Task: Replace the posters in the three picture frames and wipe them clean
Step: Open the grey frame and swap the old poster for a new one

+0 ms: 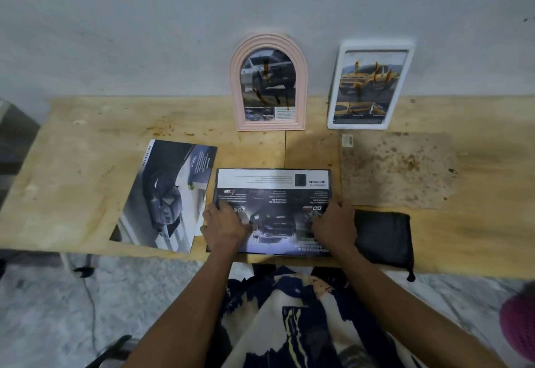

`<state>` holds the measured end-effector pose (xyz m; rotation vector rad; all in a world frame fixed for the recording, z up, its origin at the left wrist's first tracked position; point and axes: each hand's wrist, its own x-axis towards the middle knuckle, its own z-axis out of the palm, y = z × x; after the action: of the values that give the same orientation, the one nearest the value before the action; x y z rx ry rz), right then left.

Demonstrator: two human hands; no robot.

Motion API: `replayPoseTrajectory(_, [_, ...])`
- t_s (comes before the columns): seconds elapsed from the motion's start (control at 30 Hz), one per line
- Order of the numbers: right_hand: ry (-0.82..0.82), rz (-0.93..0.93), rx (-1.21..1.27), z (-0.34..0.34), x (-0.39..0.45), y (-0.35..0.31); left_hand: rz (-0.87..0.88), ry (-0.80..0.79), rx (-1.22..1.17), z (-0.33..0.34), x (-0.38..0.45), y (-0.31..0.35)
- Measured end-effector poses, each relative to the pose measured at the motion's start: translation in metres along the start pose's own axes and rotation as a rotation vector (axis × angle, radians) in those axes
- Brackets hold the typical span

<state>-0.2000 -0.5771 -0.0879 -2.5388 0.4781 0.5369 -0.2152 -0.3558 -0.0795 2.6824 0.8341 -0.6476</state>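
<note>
Dark car poster [272, 194]: flat at table's [86, 124] near edge, print upside down, mostly unreadable. Left hand [224, 224], right hand [335, 223]: palms down on it, fingers curled; grip unclear. Second poster [168, 194] left; black cloth [383, 237] right. Pink arched frame [267, 84], white frame [370, 84] against wall, stained.

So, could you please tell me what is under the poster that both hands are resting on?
The poster lies on the wooden table, with both the left hand and the right hand on top. A dark edge shows along its far side; whether a frame lies beneath is hidden.
</note>
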Motion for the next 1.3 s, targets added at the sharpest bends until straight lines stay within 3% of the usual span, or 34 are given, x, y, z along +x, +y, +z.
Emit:
replayPoseTrajectory(0.23, [0.02,0.289,0.227,0.006,0.0,-0.019,-0.031,-0.012,-0.109,-0.004,0.01,-0.008])
replayPoseTrajectory(0.47, [-0.049,0.328,0.31,-0.004,0.0,-0.02,-0.031,0.023,-0.132,-0.002,0.01,-0.007])
replayPoseTrajectory(0.63, [-0.002,0.176,0.262,-0.005,-0.018,-0.026,-0.021,0.025,-0.153,-0.001,0.009,-0.008])
replayPoseTrajectory(0.83, [-0.015,0.028,0.65,-0.012,-0.031,-0.028,-0.01,0.005,-0.166,-0.003,0.006,-0.009])
replayPoseTrajectory(1.03, [0.032,-0.187,0.557,-0.026,-0.034,-0.03,-0.001,0.044,-0.219,0.004,0.004,-0.012])
replayPoseTrajectory(1.3, [0.135,-0.146,0.612,-0.037,-0.035,-0.036,0.018,0.143,-0.407,-0.007,-0.005,-0.023])
